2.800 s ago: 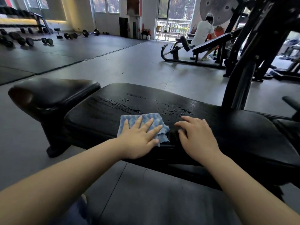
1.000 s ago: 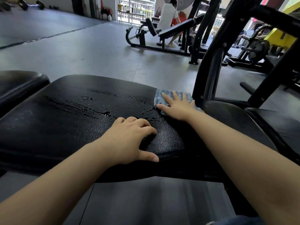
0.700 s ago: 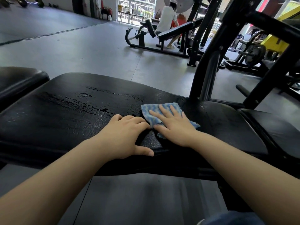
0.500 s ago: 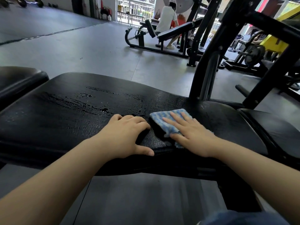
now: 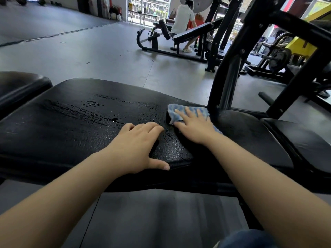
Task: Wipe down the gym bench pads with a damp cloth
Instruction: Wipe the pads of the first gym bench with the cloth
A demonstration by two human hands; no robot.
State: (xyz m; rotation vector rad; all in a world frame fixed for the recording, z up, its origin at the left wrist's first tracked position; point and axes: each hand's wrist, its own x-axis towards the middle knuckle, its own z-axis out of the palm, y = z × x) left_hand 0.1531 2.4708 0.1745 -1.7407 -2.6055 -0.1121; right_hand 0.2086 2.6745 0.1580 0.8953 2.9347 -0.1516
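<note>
Nearest the camera, a patch of blue fabric (image 5: 247, 238) is seen at the bottom edge, and two bare forearms are stretched forward over the grey floor (image 5: 89, 56). The left hand (image 5: 136, 147) is planted on the near edge of the black bench pad (image 5: 53, 133), fingers bent with the tips pressed down, thumb laid along the front lip; nothing is held in it. Just beyond and to the right, the right hand (image 5: 195, 127) is laid flat with fingers spread and straight, and the blue checked cloth (image 5: 186, 113) is pinned beneath it against the pad. The cloth is found at the pad's far right part, close beside the foot of the black upright post (image 5: 227, 86); whether the two touch cannot be told. A glossy wet streak with beads of water (image 5: 89, 113) is spread across the pad's middle, to the left of both hands. A second black pad (image 5: 19, 86) is seen at the left edge, apart from the main one, and a further pad (image 5: 304, 138) is seen at the right. Behind the post, a slanted black frame (image 5: 279, 24) is crossed over the view. Farther off, a person in a white shirt (image 5: 182, 18) is seated with back turned at another bench machine (image 5: 179, 38), and a weight plate (image 5: 279, 59) is seen at the right. At the far wall, a bright doorway with railings (image 5: 148, 11) is visible.
</note>
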